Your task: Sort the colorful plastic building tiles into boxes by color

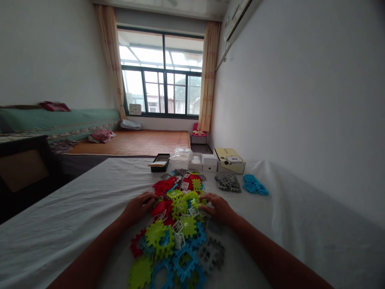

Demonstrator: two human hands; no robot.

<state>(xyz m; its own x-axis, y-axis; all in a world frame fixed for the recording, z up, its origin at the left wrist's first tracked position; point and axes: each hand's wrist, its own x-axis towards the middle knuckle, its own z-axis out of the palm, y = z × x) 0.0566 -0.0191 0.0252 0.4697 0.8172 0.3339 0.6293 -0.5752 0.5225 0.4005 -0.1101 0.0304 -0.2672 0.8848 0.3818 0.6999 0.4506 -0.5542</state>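
Note:
A long pile of plastic gear-edged building pieces in red, lime green, blue and grey lies on the white cloth. My left hand (140, 206) rests at the left side of the pile, fingers loosely bent and apart, beside the red pieces (161, 208). Across from it, my right hand (221, 209) has its fingertips at the edge of the lime green pieces (180, 204), thumb apart from the fingers. Neither hand visibly grips a piece. Small white window-like pieces (177, 226) lie among the others. Nearer to me are blue pieces (184, 259) and grey pieces (207, 255).
Grey pieces (227, 182) and blue pieces (255, 184) form separate groups at the right. Behind the pile stand a black open box (160, 162), a clear plastic container (181, 158), white boxes (209, 162) and a yellow carton (230, 160). A bed (144, 140) lies beyond.

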